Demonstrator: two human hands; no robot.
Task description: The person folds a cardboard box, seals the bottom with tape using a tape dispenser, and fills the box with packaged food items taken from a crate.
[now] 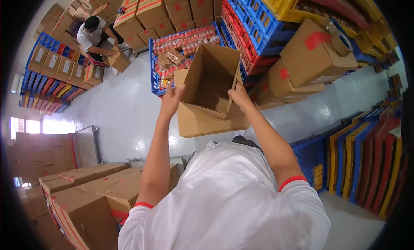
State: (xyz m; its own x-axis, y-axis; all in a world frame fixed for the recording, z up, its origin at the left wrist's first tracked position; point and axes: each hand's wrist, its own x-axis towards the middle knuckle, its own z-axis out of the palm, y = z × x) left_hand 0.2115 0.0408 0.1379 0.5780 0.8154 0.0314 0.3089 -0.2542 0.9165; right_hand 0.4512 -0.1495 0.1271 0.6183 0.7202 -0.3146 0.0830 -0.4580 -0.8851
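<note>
An open cardboard box [206,86] is in front of me, its bare brown inside facing me. My left hand [172,101] grips it at its left side, the fingers slightly blurred and partly hidden. On the right side, my right hand [239,98] is closed round the box's edge, thumb on the near face. Brown cardboard [211,123] shows under the box; whether it is a flap or a second piece I cannot tell. Just beyond stands a blue crate [154,73] filled with small red-and-clear packets [189,41].
A person [97,39] handles a carton at the far left. Stacked blue and red crates [254,23] rise behind. Taped cartons [310,56] with a tape roll [341,44] stand at right. More cartons [92,194] lie left of me; coloured trays [362,159] stand at lower right.
</note>
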